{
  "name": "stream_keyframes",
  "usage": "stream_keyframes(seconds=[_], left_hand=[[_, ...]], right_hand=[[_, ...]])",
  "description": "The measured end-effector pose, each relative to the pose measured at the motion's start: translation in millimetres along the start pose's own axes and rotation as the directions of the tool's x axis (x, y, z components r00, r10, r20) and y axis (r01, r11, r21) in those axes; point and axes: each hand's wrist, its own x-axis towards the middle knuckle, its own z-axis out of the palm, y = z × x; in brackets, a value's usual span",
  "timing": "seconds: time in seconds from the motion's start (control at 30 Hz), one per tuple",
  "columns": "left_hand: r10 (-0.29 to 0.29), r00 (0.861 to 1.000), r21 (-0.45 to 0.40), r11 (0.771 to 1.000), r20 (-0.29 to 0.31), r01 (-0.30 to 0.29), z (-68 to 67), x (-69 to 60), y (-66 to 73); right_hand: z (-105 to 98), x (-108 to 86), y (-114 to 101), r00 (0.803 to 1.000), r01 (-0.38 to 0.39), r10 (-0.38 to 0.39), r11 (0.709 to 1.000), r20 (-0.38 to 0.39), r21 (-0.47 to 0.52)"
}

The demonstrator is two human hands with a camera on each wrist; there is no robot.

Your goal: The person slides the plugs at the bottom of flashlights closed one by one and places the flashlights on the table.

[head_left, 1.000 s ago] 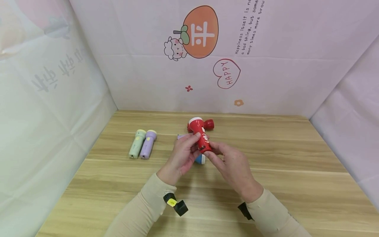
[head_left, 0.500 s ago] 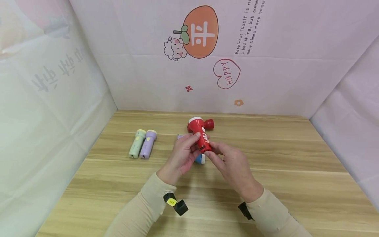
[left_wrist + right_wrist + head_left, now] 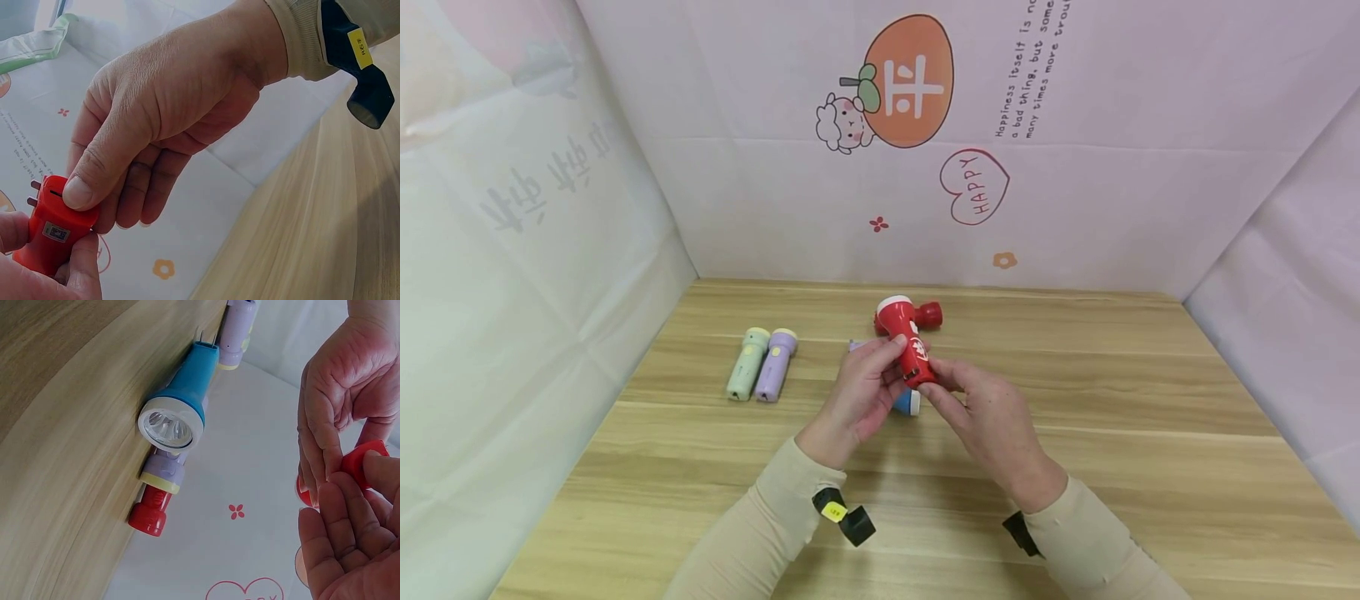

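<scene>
A red flashlight with a white lens rim is held above the table, lens end pointing away from me. My left hand grips its body, thumb along the side. At the tail end, my right hand pinches it between thumb and fingers. In the left wrist view two metal prongs stick out beside the tail, and the right thumb presses near a dark slot. Beneath the hands lies a blue flashlight with a white rim and prongs, mostly hidden in the head view.
Beyond the blue one lie a purple flashlight and another red flashlight. To the left, a green flashlight and a purple flashlight rest side by side on the wooden table. Printed white cloth hangs around the table.
The held red flashlight has turned very slightly in my fingers, its printed mark shifting a little left. Both hands stay in place, and the other flashlights have not moved.
</scene>
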Motion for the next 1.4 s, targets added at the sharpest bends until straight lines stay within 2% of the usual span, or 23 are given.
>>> stream_keyframes(seconds=[0.9, 1.4], left_hand=[[-0.004, 1.000, 0.004, 1.000, 0.014, 0.004, -1.4, 0.9, 0.0], [-0.006, 1.000, -0.013, 1.000, 0.006, 0.006, -0.9, 0.3, 0.0]], right_hand=[[-1.9, 0.1, -2.3, 0.999, -0.020, 0.020, 1.000, 0.031, 0.000], [-1.6, 0.1, -2.2, 1.000, -0.011, 0.010, 1.000, 0.023, 0.012]])
